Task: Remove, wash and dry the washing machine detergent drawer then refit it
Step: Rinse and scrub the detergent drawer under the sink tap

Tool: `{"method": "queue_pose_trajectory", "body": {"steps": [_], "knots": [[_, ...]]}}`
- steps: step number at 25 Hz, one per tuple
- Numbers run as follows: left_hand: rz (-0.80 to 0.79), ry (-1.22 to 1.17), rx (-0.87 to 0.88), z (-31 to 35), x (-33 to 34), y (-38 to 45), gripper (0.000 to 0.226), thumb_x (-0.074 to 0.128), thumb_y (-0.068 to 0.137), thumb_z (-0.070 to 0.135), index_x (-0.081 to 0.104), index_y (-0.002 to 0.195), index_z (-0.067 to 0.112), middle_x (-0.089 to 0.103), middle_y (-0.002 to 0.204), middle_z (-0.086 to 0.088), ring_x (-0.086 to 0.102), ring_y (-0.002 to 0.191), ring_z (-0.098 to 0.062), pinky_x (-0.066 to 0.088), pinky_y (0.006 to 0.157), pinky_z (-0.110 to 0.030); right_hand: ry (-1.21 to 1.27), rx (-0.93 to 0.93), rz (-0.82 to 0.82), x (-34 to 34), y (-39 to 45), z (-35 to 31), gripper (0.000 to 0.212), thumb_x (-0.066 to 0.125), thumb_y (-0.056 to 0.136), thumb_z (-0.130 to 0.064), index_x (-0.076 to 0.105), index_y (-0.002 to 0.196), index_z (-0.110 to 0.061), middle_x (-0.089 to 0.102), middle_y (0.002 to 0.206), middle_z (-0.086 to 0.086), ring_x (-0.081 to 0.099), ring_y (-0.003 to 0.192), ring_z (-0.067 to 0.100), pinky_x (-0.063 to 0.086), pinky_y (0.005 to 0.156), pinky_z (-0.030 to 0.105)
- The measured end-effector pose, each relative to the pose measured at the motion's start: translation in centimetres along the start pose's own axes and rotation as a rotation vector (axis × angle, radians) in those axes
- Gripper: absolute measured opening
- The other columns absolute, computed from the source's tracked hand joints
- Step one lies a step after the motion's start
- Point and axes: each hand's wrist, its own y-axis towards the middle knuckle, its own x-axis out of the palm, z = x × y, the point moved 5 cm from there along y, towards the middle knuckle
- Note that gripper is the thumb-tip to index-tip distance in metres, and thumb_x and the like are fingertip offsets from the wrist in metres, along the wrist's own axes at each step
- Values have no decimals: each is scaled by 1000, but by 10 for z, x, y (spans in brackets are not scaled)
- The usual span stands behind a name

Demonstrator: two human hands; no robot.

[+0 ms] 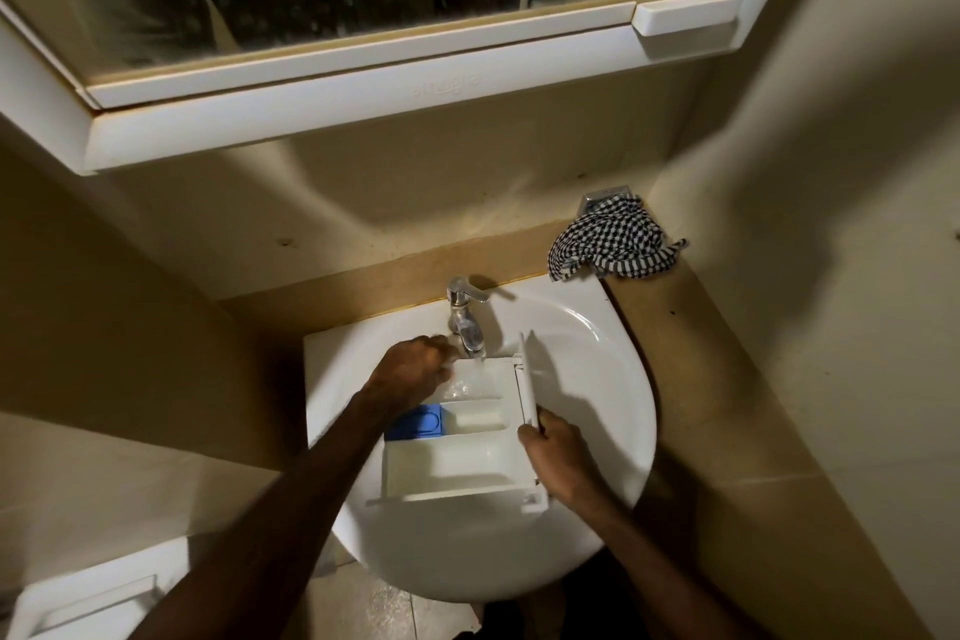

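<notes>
Two hands are busy over a white sink in the middle of the frame. A white detergent drawer lies across the sink, under the tap. Water runs from the tap into the drawer's far compartment. The drawer has three long compartments side by side, and the middle one has a blue insert at its left end. The drawer's flat front panel stands on the right side.

The left hand is at the drawer's far left corner, just beside the tap. Its fingers are curled, but I cannot tell if they grip the drawer's edge or only rest there. The right hand grasps the near end of the front panel, with the fingers bent around it.

A black and white checked cloth lies bunched on the brown tabletop, to the upper right of the sink and well apart from the drawer. A white-framed mirror cabinet fills the top of the frame. At the lower left there is a white thing with a handle slot, too dim to name.
</notes>
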Motion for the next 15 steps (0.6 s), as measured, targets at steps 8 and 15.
{"method": "queue_pose_trajectory", "body": {"steps": [8,15], "knots": [[24,-92,-167,25,15,6,52,40,106,58,68,118,17,75,112,-9,69,96,-27,50,83,-35,-149,36,27,-35,3,-20,29,50,74,-46,56,68,-18,64,71,-2,63,76,28,50,70,35],[-103,-384,-287,20,21,10,59,68,93,58,65,134,15,73,121,-5,63,102,-21,47,87,-31,-207,12,21,-41,4,-22,28,50,77,-48,61,75,-23,66,74,-6,66,76,22,51,70,33]]}}
